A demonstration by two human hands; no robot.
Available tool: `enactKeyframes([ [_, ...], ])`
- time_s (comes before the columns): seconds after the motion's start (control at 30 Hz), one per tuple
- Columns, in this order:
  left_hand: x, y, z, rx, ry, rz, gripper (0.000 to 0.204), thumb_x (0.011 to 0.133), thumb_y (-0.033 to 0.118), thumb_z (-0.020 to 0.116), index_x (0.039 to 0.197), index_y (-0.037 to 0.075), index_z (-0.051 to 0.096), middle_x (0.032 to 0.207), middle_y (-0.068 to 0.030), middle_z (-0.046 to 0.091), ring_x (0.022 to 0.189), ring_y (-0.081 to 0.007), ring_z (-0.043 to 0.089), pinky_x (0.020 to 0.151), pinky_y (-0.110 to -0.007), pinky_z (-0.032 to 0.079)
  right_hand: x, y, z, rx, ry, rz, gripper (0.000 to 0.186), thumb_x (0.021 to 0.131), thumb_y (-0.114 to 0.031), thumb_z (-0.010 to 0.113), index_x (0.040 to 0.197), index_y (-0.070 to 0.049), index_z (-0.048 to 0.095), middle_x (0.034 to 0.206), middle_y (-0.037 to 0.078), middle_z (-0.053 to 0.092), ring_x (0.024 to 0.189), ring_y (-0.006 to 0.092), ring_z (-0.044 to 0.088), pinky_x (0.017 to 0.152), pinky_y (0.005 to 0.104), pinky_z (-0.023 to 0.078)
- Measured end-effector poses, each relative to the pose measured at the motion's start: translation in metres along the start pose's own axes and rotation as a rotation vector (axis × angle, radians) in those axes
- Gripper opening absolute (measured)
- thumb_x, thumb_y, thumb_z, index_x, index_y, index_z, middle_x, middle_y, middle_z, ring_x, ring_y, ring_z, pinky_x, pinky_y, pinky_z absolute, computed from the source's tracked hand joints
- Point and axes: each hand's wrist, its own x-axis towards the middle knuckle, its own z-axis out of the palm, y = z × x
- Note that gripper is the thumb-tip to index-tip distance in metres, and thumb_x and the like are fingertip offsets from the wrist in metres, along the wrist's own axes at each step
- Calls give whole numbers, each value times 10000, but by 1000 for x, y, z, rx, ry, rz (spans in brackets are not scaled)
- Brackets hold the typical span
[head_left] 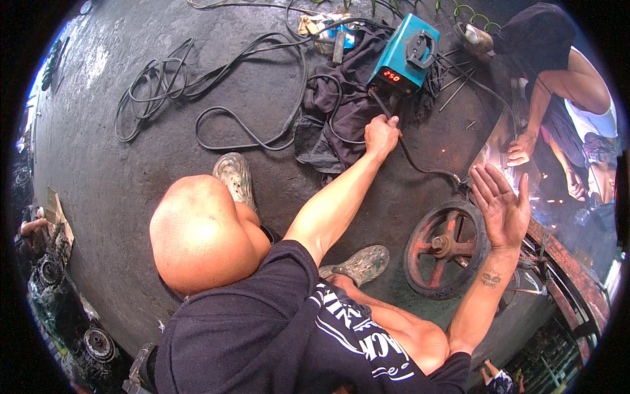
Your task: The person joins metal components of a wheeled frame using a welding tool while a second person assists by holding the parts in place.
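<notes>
A teal welding machine (398, 47) with a black handle and a lit red display sits on the dark floor ahead of me. A thick black cable (409, 156) runs from its front, and my left hand (382, 136) is closed round it close to the machine. The cable curves on to the right, toward a metal end beside my right hand. My right hand (501, 205) is raised with its fingers stretched out and its palm showing, holding nothing. It is above a rusty spoked wheel (441, 247), between me and a bright, smoky glow.
At the right, a person's hand (520, 150) is close to the glow, with another hand (576, 186) beyond. A rusty metal frame (577, 279) runs along the right. Dark cloth (321, 105) lies beside the machine; looped cable (252, 146) spreads leftward. Thin rods (454, 96) lie near the machine.
</notes>
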Motion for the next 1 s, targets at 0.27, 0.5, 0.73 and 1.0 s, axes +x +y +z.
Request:
enactKeyframes([
  [0.27, 1, -1, 0, -6, 0, -2, 370, 966, 347, 647, 931, -14, 718, 907, -226, 749, 995, -427, 710, 888, -496, 522, 0, 0, -3, 65, -71, 35, 797, 1089, -538, 372, 1442, 176, 415, 1533, 373, 390, 1482, 443, 360, 1213, 510, 359],
  [0.5, 1, 0, 1, -6, 15, -14, 368, 969, 345, 646, 926, -14, 719, 900, -217, 753, 997, -417, 713, 895, -489, 523, 2, 0, -7, 6, -82, 11, 800, 1091, -539, 365, 1445, 177, 408, 1535, 372, 387, 1475, 445, 371, 1212, 514, 360],
  [0.73, 0, 0, 0, 10, 31, -17, 364, 976, 339, 644, 924, -13, 719, 880, -205, 756, 990, -404, 719, 892, -486, 523, 2, 1, -6, 18, -79, 19, 812, 1084, -550, 373, 1450, 175, 396, 1526, 364, 403, 1469, 431, 385, 1211, 500, 361],
  [1.0, -2, -1, 4, -50, 44, -2, 390, 978, 352, 655, 910, -28, 715, 829, -185, 757, 917, -372, 733, 858, -471, 533, 3, 1, -6, 22, -122, 50, 819, 1072, -575, 388, 1419, 164, 443, 1509, 346, 441, 1447, 417, 428, 1202, 488, 378],
])
